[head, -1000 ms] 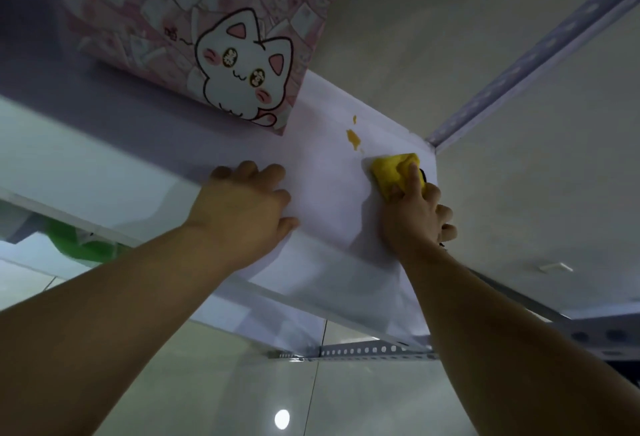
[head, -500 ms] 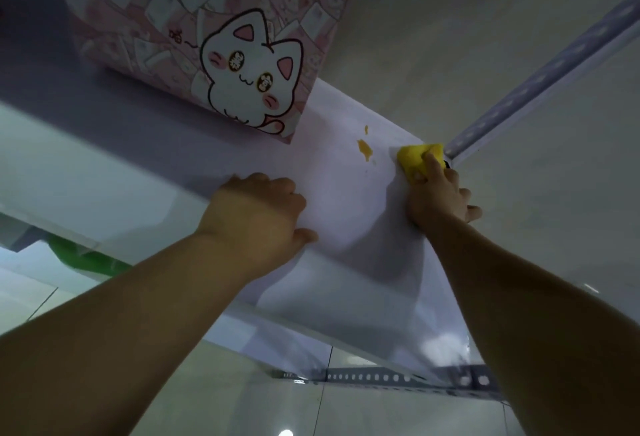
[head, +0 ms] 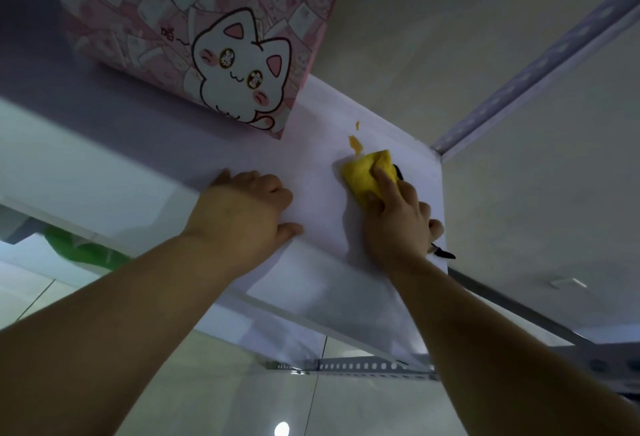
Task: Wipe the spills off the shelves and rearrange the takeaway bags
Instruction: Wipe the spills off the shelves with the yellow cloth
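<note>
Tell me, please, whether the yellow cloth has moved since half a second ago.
Yes. The yellow cloth under the right hand has slid away from the shelf post toward the orange spill, now reaching its edge.

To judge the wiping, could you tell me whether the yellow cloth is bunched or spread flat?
Bunched: the yellow cloth is a folded wad held by the right hand, beside the orange spill.

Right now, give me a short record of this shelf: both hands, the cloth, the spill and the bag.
shelf: white
spill: orange blob plus a small drop, not yet wiped
cloth: yellow, corner at the spill
bag: pink, cat print, standing left of the spill
left hand: rests on the shelf, holds nothing
right hand: holds the cloth, pressing it down
</note>
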